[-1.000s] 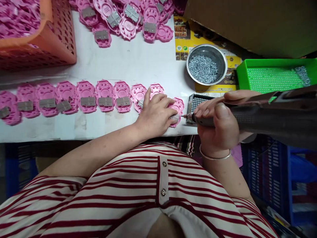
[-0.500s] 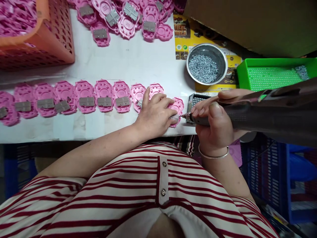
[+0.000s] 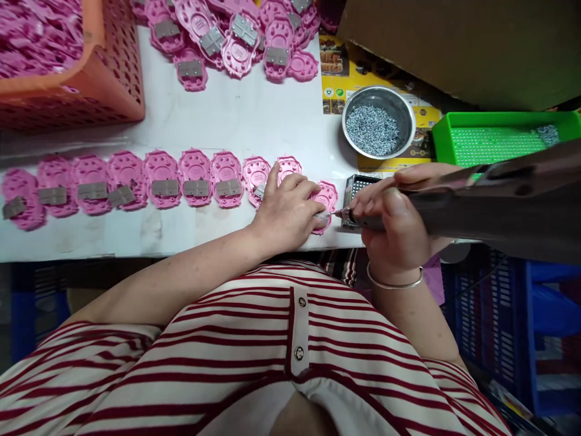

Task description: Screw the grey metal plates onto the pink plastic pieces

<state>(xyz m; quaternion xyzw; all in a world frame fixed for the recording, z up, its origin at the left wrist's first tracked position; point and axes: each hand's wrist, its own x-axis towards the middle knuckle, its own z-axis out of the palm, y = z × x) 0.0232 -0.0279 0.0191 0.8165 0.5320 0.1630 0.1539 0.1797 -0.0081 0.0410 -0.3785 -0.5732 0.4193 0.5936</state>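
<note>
My right hand (image 3: 402, 227) is wrapped round a dark electric screwdriver (image 3: 494, 203), which points left. Its bit meets the grey metal plate (image 3: 322, 216) on the rightmost pink plastic casing half (image 3: 327, 192). My left hand (image 3: 284, 212) lies over that end of the row, palm down. Its thumb and forefinger press on the plate and casing, while the other fingers spread over a neighbouring pink casing half (image 3: 289, 163). That hand partly covers both pieces. Further left, several more pink casing halves (image 3: 161, 169) stand in a row, each with a grey plate on it.
A steel bowl of small screws (image 3: 379, 94) stands beyond my right hand, beside a green tray (image 3: 499, 118). Near the bit is a small perforated box (image 3: 358, 181). An orange basket (image 3: 113, 72) of pink parts and a heap of casings (image 3: 276, 33) are at the back.
The whole view has shifted slightly, so the row and basket appear a little further right. Both hands keep their hold, and the screwdriver bit stays at the rightmost plate.
</note>
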